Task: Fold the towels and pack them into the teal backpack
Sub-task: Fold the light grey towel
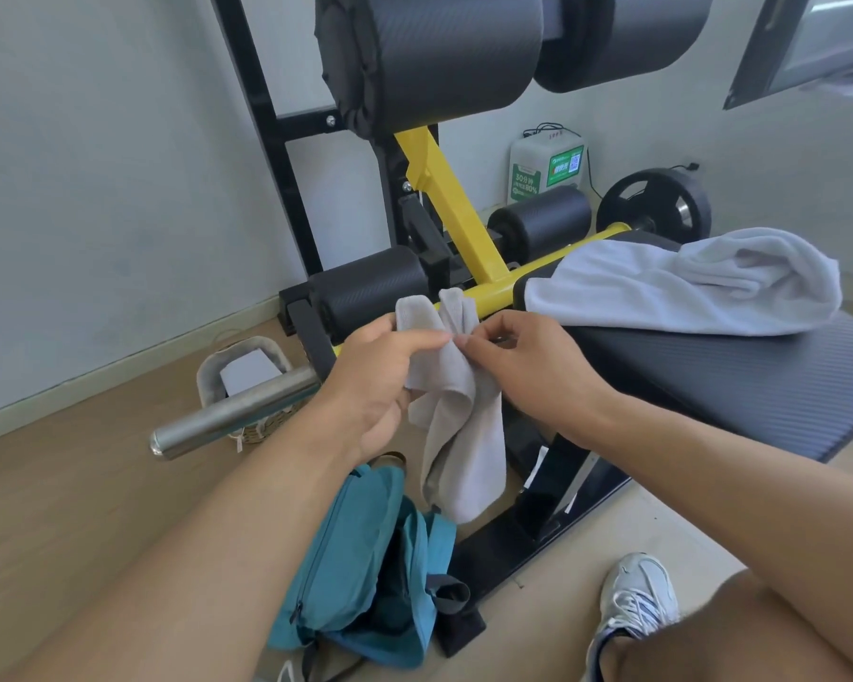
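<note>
- both hands, left hand (382,381) and right hand (528,366), pinched the grey towel's (456,435) top edge, fingertips almost touching.
- its long axis hung straight down.
- teal backpack (365,573) lay open directly below, on the floor.
- white towel (685,283) waited unfolded on the bench (759,381), nearer the right hand.

Bright, even daylight, soft and cool-toned; shadows faint. Mild glare on the steel bar (232,411). Wide-angle bending at edges. Top-right window frame (808,41) smeared, blurry; centre sharp.

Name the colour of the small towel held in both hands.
Light grey; the small towel shows best in the head view.
</note>
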